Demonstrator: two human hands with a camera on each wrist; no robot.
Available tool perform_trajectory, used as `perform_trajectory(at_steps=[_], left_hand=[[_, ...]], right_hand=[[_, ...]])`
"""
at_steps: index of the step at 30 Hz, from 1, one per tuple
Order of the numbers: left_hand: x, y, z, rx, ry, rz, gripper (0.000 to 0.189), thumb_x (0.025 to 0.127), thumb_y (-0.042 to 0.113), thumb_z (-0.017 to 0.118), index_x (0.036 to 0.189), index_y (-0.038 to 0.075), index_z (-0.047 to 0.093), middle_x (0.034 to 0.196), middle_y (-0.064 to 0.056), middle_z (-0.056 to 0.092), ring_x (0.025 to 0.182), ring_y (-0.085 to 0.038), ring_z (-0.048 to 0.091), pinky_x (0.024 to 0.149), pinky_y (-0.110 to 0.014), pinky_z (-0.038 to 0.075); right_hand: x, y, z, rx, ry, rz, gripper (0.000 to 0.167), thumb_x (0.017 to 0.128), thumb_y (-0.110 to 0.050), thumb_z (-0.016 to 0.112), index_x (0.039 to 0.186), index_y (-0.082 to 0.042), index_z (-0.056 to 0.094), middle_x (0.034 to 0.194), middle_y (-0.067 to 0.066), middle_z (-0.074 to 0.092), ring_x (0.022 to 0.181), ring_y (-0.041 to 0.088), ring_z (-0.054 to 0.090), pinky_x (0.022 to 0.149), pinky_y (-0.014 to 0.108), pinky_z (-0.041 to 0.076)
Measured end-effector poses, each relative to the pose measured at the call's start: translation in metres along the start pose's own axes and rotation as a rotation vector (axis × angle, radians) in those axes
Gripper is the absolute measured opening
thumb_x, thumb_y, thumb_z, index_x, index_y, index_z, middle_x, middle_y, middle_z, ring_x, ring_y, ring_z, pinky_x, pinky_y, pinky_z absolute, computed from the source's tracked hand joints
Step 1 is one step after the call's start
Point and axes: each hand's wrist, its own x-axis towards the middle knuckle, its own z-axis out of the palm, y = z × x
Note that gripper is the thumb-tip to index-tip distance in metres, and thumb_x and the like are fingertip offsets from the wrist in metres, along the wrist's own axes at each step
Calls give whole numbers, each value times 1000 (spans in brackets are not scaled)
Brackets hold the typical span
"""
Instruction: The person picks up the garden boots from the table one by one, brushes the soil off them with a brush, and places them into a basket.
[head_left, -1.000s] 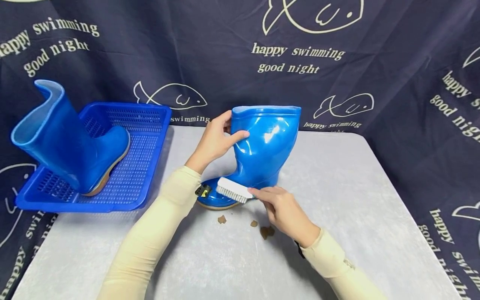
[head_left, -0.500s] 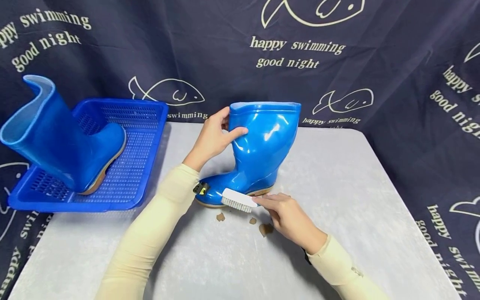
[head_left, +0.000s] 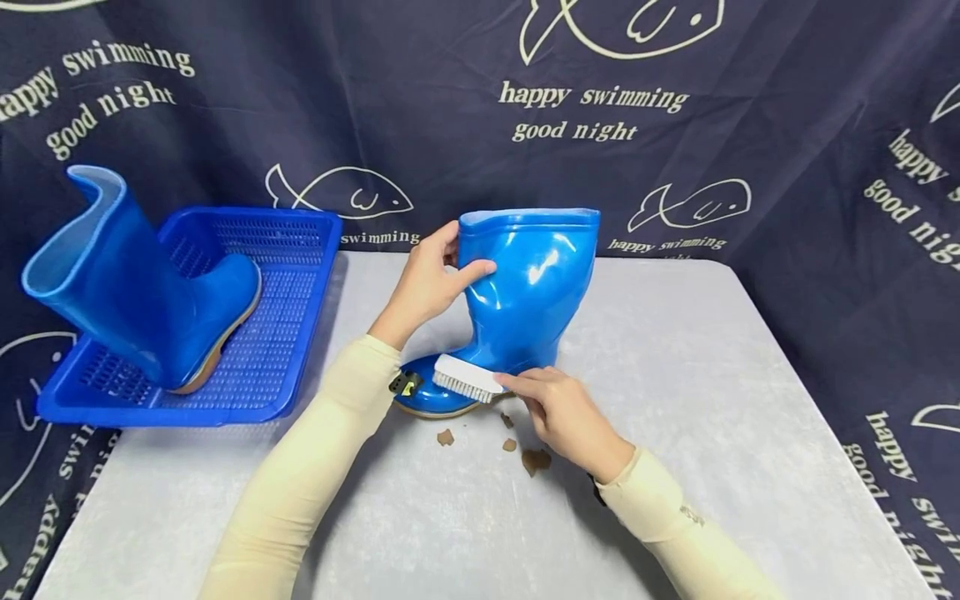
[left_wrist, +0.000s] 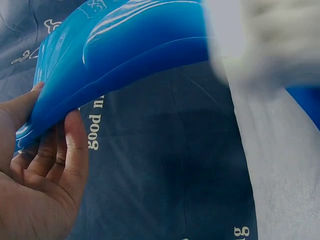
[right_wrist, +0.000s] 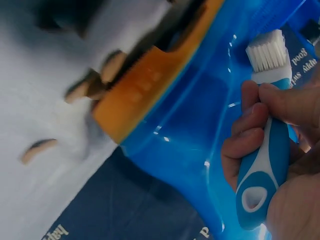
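A shiny blue rain boot (head_left: 528,292) stands upright on the table, toe toward the left. My left hand (head_left: 427,279) grips its shaft near the top rim, thumb outside and fingers behind; the left wrist view shows the fingers (left_wrist: 75,145) bent round the boot's edge. In my right hand (head_left: 570,412) is a scrub brush (head_left: 465,377) with a white head and pale bristles. Its blue-and-white handle (right_wrist: 262,175) lies in the curled fingers. The brush head overlaps the boot's foot in the head view, bristles facing down toward me. The tan sole (right_wrist: 150,85) shows in the right wrist view.
At the left, a blue plastic basket (head_left: 311,317) holds a second blue rain boot (head_left: 135,275), leaning. Several brown flakes (head_left: 535,461) lie on the grey table (head_left: 420,517) in front of the boot. A dark printed cloth (head_left: 450,125) hangs behind.
The brush dipped to the boot's lower edge half a second ago and is back up over the foot. Another brown flake shows near the sole. My left hand keeps its grip.
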Motion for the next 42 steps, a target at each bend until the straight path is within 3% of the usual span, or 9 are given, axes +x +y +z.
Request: perform_trajectory(at_steps=[6, 13, 18, 23, 28, 32, 36, 39, 42], left_hand=[[4, 6, 0, 21, 1, -11, 55, 93, 31, 74, 139, 11, 53, 127, -13, 69, 104, -26, 67, 97, -43, 58], [14, 16, -4, 114, 5, -6, 52, 91, 32, 76, 133, 10, 55, 122, -13, 70, 100, -25, 66, 93, -41, 58], [24, 23, -10, 188, 13, 15, 54, 88, 31, 80, 132, 10, 56, 119, -13, 68, 99, -26, 64, 90, -42, 56], [40, 34, -13, 279, -23, -10, 53, 88, 32, 79, 132, 12, 58, 131, -13, 65, 114, -29, 63, 101, -46, 54], [61, 52, -12, 423, -147, -74, 52, 90, 30, 75, 136, 12, 58, 138, -14, 62, 122, -31, 60, 106, -47, 51], [77, 69, -4, 555, -224, -67, 48, 91, 28, 74, 134, 11, 62, 136, -13, 62, 124, -30, 57, 110, -45, 47], [89, 84, 8, 759, -181, -25, 38, 89, 27, 76, 124, 13, 71, 128, -13, 62, 121, -32, 52, 108, -46, 44], [95, 93, 17, 913, -121, -24, 20, 92, 22, 70, 109, 12, 74, 110, -11, 67, 108, -31, 61, 98, -45, 52], [99, 94, 23, 954, -107, -58, 13, 96, 20, 62, 98, 10, 70, 94, -8, 67, 93, -28, 66, 88, -45, 58]], right_hand=[[-25, 9, 0, 28, 38, -9, 41, 88, 9, 66, 123, -11, 73, 104, 5, 77, 93, 18, 73, 80, 37, 60], [-55, 19, -6, 44, 151, 9, 45, 83, 11, 70, 121, -12, 74, 109, 6, 78, 100, 25, 75, 96, 49, 56], [-73, 25, -13, 97, 258, 63, 48, 80, 14, 70, 119, -13, 75, 109, 3, 78, 98, 23, 75, 89, 25, 57], [-85, 34, -23, 140, 300, 137, 52, 80, 18, 68, 120, -14, 75, 103, 3, 78, 91, 11, 72, 81, 6, 50], [-92, 42, -33, 170, 356, 169, 49, 81, 16, 70, 120, -13, 75, 98, 5, 78, 85, -1, 66, 73, 5, 48], [-97, 48, -39, 174, 395, 209, 47, 81, 15, 72, 119, -13, 75, 99, 6, 79, 89, -8, 65, 74, 4, 49], [-104, 51, -41, 186, 409, 233, 47, 82, 14, 72, 120, -14, 75, 98, 4, 79, 88, -11, 63, 72, 4, 48], [-108, 54, -42, 191, 428, 246, 46, 82, 13, 73, 120, -13, 75, 96, 3, 79, 84, -10, 62, 68, 5, 47], [-112, 55, -43, 192, 450, 265, 47, 81, 14, 74, 120, -13, 75, 96, 4, 79, 79, -8, 58, 64, 6, 45]])
